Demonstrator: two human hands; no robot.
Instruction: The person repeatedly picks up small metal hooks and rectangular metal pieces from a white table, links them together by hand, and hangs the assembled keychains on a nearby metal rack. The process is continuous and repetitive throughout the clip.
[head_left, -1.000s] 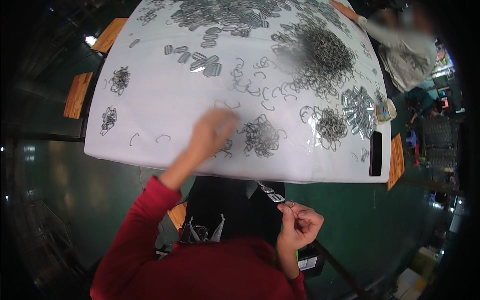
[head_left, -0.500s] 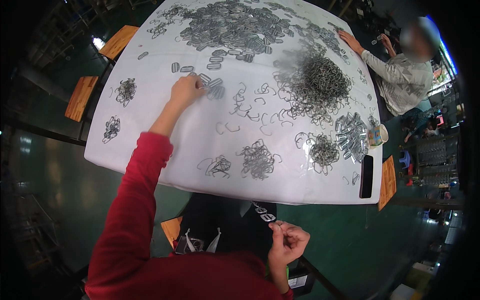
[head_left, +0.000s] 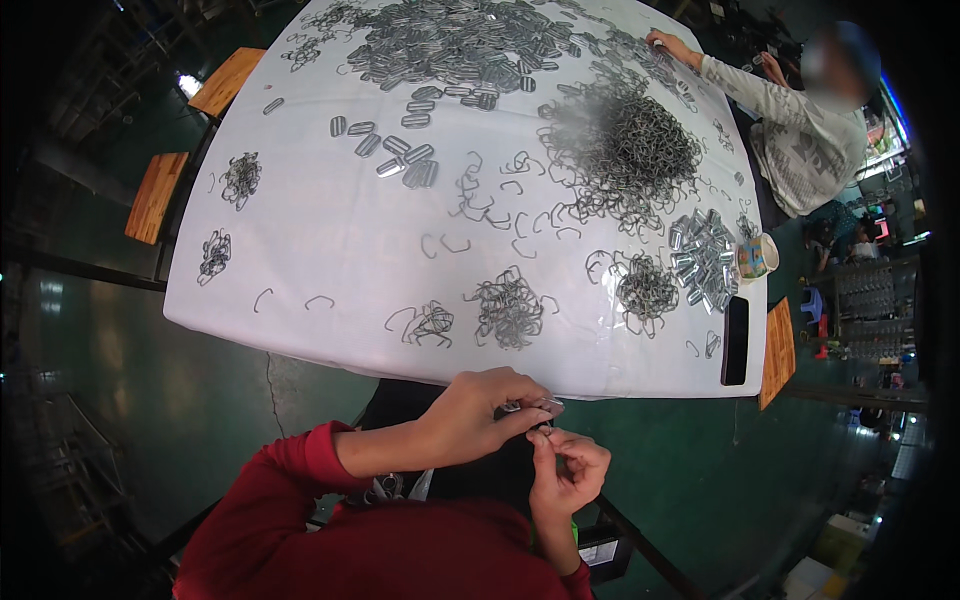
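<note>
My left hand [head_left: 485, 412] is closed in front of the table's near edge, with a flat metal slide buckle [head_left: 552, 405] showing at its fingertips. Just below and to the right, my right hand [head_left: 568, 472] pinches a small bent wire link [head_left: 545, 429]. The fingertips of both hands nearly meet, and my left fingers mostly hide what hangs between them. On the white-covered table, several loose slide buckles [head_left: 395, 147] lie nearest me, in front of a large heap of the same buckles [head_left: 455, 48]. A dense heap of bent wire links [head_left: 645, 150] lies right of centre.
Small wire piles [head_left: 510, 310] dot the near side. At the right edge are a buckle pile [head_left: 703, 262], a paper cup [head_left: 757, 257] and a black phone [head_left: 735, 342]. Wooden stools [head_left: 157, 197] stand left. Across the right side, another person [head_left: 800, 130] reaches onto the table.
My left hand has come back from the loose buckles to my right hand, bringing a buckle. My right hand has barely moved. The other person's hand has shifted farther away along the table.
</note>
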